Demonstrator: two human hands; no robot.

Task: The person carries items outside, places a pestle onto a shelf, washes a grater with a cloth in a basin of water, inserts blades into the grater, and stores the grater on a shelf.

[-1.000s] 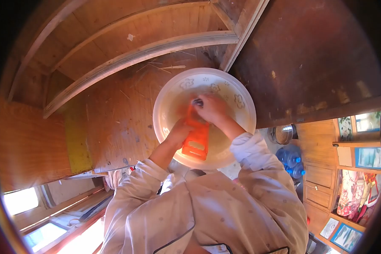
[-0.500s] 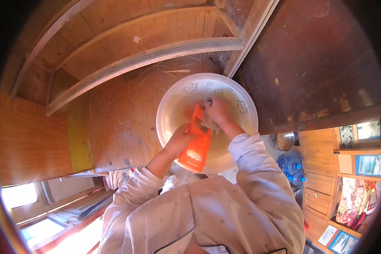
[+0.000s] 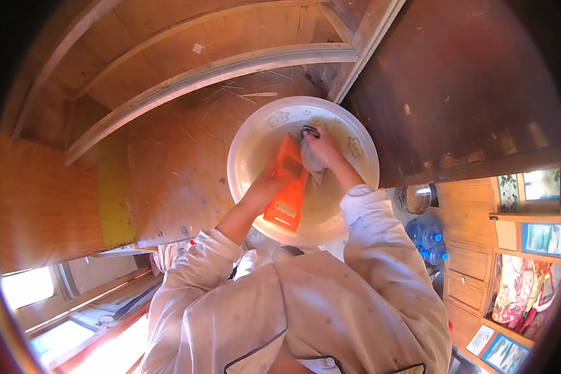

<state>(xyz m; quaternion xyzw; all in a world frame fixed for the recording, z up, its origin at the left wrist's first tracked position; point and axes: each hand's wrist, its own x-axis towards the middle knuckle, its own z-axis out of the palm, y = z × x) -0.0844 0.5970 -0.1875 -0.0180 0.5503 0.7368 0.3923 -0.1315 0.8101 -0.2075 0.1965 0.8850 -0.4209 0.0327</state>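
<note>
Basin [image 3: 331, 215]: open room lower right; forearms [image 3: 237, 219] cover rim parts
Left hand [image 3: 265, 186]: clasps orange tool [image 3: 287, 198], blurred
Right hand [image 3: 324, 147]: pinches cloth [image 3: 311, 159]

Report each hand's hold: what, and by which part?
Left hand: orange tool, by its left side, mid-length. Right hand: grey cloth, by its upper end.

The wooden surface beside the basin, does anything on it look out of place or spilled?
Yes: thin pale slivers lie scattered on the wooden surface past the basin, on its far left side, like untidy debris. I see no spill.
</note>
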